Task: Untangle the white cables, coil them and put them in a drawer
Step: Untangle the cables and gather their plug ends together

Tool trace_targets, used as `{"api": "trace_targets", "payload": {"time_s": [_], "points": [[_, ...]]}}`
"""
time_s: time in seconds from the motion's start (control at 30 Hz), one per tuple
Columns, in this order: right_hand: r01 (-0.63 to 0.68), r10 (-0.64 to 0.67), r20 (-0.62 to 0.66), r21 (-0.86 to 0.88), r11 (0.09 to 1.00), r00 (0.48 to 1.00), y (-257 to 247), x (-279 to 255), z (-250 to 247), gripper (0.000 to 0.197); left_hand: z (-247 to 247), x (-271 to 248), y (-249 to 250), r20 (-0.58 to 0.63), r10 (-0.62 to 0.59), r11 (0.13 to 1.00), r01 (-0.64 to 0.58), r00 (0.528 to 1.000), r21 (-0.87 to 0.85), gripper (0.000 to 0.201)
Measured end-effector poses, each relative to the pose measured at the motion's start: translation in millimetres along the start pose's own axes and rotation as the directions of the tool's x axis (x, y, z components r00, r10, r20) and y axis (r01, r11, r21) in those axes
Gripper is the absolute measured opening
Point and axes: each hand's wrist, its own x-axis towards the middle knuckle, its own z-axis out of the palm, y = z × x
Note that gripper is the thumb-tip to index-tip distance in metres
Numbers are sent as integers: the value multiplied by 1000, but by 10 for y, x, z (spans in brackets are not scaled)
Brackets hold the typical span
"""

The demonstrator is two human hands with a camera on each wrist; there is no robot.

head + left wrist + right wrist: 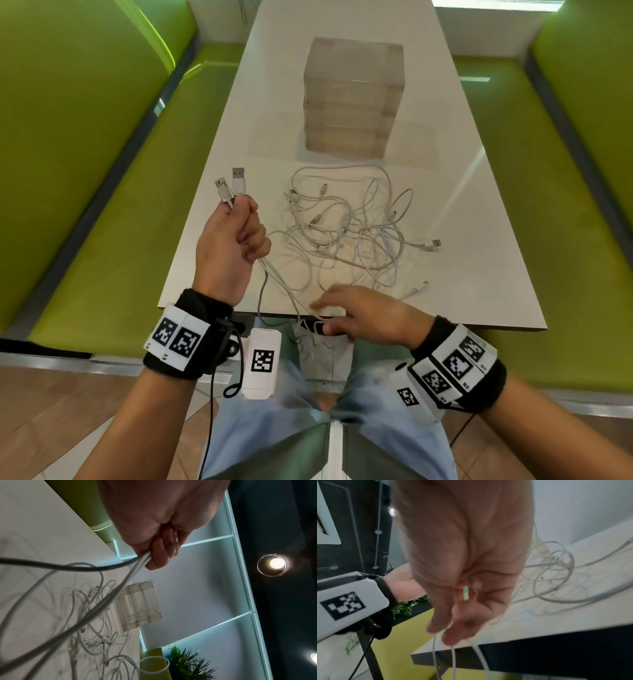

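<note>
Two plugs (230,186) stick up from the clenched left hand (230,245); their cable (277,281) slants down toward the right hand (363,317), which pinches it (blurred) at the surface (479,291) edge, tangle (346,229) just beyond.

Counter (479,240): smooth, pale, slightly glossy top with streaks of reflected light.
White cables (346,226): smooth plastic sheathing, faint sheen.
Plugs (231,183): white plastic bodies, bright metal tips.
Drawer unit (352,99): translucent, frosted-looking plastic.
Benches (113,212): green, smooth, faintly shiny upholstery.
Wristbands (202,308): black matt cloth.
Floor (68,411): wood-look planks.
</note>
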Motion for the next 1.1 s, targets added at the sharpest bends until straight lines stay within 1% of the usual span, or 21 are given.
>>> {"api": "trace_targets", "payload": {"time_s": [0.03, 0.1, 0.13, 0.17, 0.2, 0.23, 0.27, 0.3, 0.33, 0.37, 0.4, 0.5, 0.57, 0.67, 0.73, 0.8, 0.83, 0.9, 0.97, 1.03, 1.1], "points": [[12, -9, -107, 33, 999, 994, 3, -38, -39, 34, 2, -3, -14, 12, -2, 1000, 2, 1000, 12, 28], [57, -3, -294, 175, 983, 956, 26, -152, -185, 22, 11, -13, -44, 45, -15, 1000, 14, 999, 24, 26], [70, 9, -363, 204, 976, 932, 62, -229, -273, 15, 19, -20, -60, 58, -29, 999, 28, 998, 15, 23], [57, 27, -410, 190, 980, 912, 121, -305, -368, 12, 31, -27, -72, 69, -46, 999, 46, 997, 1, 21], [-1, 59, -428, 134, 991, 902, 207, -376, -460, 12, 48, -31, -85, 76, -63, 998, 64, 995, -5, 20], [-103, 108, -415, 34, 994, 903, 317, -428, -540, 14, 67, -36, -98, 82, -76, 997, 77, 994, -1, 20], [-231, 177, -381, -100, 968, 907, 423, -456, -594, 17, 92, -41, -111, 91, -83, 997, 82, 992, 10, 20], [-353, 266, -346, -216, 910, 900, 523, -465, -618, 22, 119, -47, -127, 107, -85, 996, 83, 991, 23, 21], [-439, 348, -317, -288, 851, 883, 612, -456, -610, 26, 148, -51, -147, 128, -85, 996, 80, 988, 39, 22], [-479, 391, -304, -316, 819, 869, 673, -443, -585, 26, 178, -58, -163, 149, -84, 996, 77, 985, 55, 23], [-486, 396, -307, -314, 816, 865, 707, -432, -549, 23, 207, -70, -185, 167, -86, 995, 75, 982, 70, 24], [-435, 342, -316, -302, 848, 885, 651, -473, -493, 11, 265, -107, -251, 219, -90, 991, 66, 971, 117, 25], [-385, 293, -298, -323, 865, 908, 499, -548, -524, 15, 290, -137, -288, 245, -81, 988, 44, 966, 151, 23], [-211, 137, -222, -354, 911, 965, 156, -650, -662, 24, 367, -182, -346, 282, -57, 980, -1, 958, 201, 22], [-85, 16, -224, -302, 950, 974, -83, -648, -785, 25, 444, -219, -389, 315, -62, 976, -9, 947, 220, 21], [-12, -73, -321, -254, 967, 944, -252, -590, -889, 16, 511, -250, -418, 323, -73, 979, 5, 944, 204, 21], [-6, -85, -379, -234, 972, 922, -311, -557, -921, 13, 531, -258, -420, 307, -76, 982, 18, 949, 186, 21], [8, -74, -481, -136, 991, 874, -384, -508, -942, 11, 540, -249, -406, 257, -66, 989, 28, 964, 146, 21], [90, -67, -570, 12, 996, 819, -412, -476, -926, 14, 523, -228, -394, 235, -54, 990, 21, 971, 141, 21], [156, -78, -631, 69, 985, 772, -418, -429, -903, 16, 506, -227, -400, 243, -49, 984, 6, 969, 178, 22], [193, -71, -672, 109, 975, 737, -421, -366, -898, 14, 505, -239, -412, 272, -52, 976, -8, 961, 216, 21]]}}
